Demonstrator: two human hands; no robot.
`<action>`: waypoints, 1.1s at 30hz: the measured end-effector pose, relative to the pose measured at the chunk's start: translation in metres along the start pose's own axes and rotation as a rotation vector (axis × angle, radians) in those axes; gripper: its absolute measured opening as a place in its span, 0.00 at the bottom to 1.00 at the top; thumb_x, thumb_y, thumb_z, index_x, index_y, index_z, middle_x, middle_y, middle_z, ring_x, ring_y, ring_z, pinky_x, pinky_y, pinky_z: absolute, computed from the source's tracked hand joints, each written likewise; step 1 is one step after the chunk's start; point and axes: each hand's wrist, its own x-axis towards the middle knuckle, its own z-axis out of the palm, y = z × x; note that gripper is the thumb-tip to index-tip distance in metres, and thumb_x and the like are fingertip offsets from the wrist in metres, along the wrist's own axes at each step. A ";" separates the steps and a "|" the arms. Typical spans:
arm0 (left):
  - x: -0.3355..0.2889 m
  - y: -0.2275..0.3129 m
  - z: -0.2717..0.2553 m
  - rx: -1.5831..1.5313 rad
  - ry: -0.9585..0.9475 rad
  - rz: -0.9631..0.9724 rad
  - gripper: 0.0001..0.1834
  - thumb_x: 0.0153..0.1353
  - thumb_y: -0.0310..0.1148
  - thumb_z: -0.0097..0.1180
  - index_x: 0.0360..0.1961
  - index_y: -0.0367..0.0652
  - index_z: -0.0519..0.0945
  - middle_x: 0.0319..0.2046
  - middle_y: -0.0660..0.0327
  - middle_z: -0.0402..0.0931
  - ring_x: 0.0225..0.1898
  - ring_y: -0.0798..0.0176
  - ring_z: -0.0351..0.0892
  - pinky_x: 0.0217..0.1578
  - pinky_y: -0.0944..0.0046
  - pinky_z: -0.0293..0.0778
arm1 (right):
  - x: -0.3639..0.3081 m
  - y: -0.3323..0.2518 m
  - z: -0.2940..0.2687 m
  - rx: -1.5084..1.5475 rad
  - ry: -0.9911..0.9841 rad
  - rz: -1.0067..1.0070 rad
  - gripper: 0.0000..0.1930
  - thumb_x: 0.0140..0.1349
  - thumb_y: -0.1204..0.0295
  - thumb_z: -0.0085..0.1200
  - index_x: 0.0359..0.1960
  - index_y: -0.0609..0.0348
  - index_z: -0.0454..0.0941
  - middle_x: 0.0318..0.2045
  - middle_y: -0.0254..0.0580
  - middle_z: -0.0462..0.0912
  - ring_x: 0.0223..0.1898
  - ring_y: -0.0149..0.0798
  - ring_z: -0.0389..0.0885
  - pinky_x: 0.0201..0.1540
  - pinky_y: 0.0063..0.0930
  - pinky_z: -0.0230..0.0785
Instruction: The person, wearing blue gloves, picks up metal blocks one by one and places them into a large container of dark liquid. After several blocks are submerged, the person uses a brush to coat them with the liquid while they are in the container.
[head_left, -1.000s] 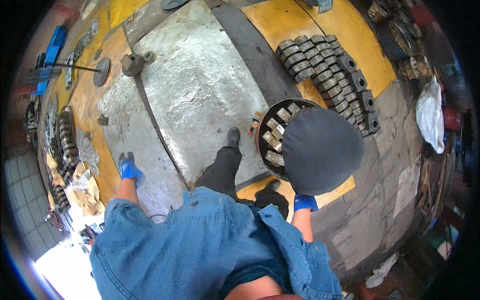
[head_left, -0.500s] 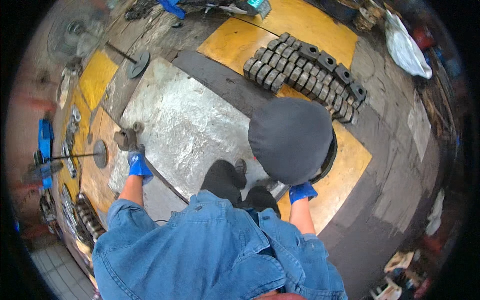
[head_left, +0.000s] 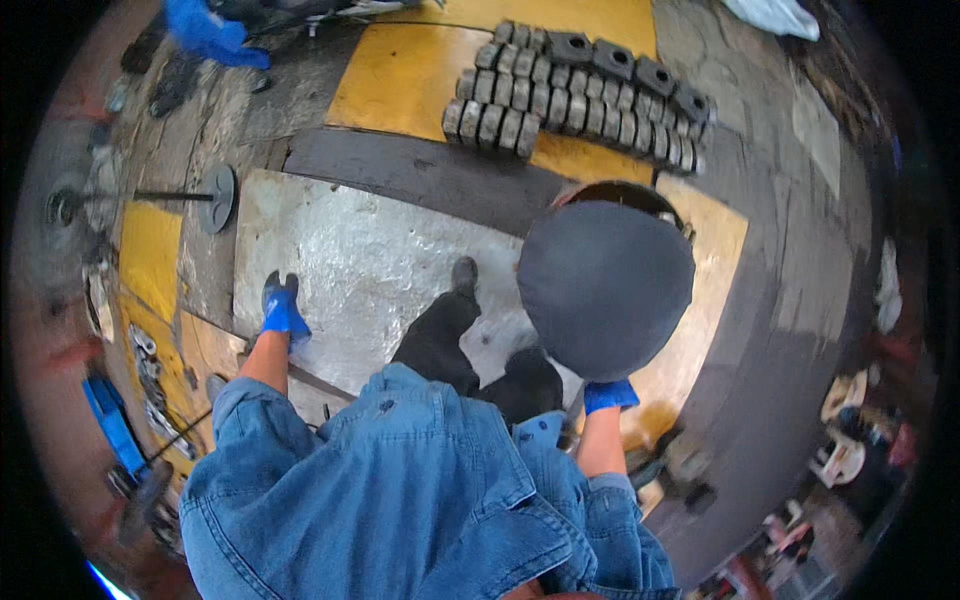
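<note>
My left hand, in a dark glove with a blue cuff, is over the grey metal plate. Its thumb and fingers are apart, with nothing between them. To the right, a round black cushion partly covers a round container, whose rim shows along the far side. At the cushion's near edge is my right hand, closed on it; the fingers are hidden, and mainly the blue cuff shows. My shoe is on the plate between the two hands.
Rows of blocky metal pieces lie beyond the cushion on yellow boards. Far left lies a stand with a round grey base. Tools line the left edge. Metal parts sit near my right forearm.
My view has turned, so the floor appears shifted. My left hand, earlier beside a rusty metal part, is now apart from it. The container's rim shows beyond the cushion instead of at its right.
</note>
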 end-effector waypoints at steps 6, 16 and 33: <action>0.138 0.087 0.018 -0.075 -0.097 0.164 0.40 0.62 0.50 0.63 0.67 0.33 0.69 0.64 0.41 0.71 0.66 0.47 0.72 0.64 0.55 0.68 | -0.021 0.052 0.018 0.165 0.055 -0.021 0.14 0.68 0.65 0.48 0.42 0.57 0.84 0.33 0.40 0.86 0.34 0.39 0.83 0.37 0.33 0.75; 0.183 0.330 0.073 0.101 -0.183 0.844 0.34 0.64 0.51 0.59 0.63 0.35 0.74 0.60 0.38 0.74 0.64 0.39 0.72 0.63 0.52 0.68 | -0.078 0.166 -0.013 0.449 0.187 -0.087 0.14 0.68 0.65 0.47 0.42 0.57 0.84 0.33 0.40 0.86 0.34 0.39 0.83 0.37 0.33 0.75; 0.093 0.618 0.317 0.271 -0.641 1.428 0.36 0.62 0.54 0.59 0.66 0.44 0.72 0.61 0.43 0.75 0.63 0.42 0.74 0.62 0.49 0.70 | -0.111 0.292 0.094 0.608 0.327 0.036 0.12 0.67 0.65 0.49 0.38 0.55 0.84 0.31 0.38 0.85 0.31 0.38 0.82 0.35 0.32 0.74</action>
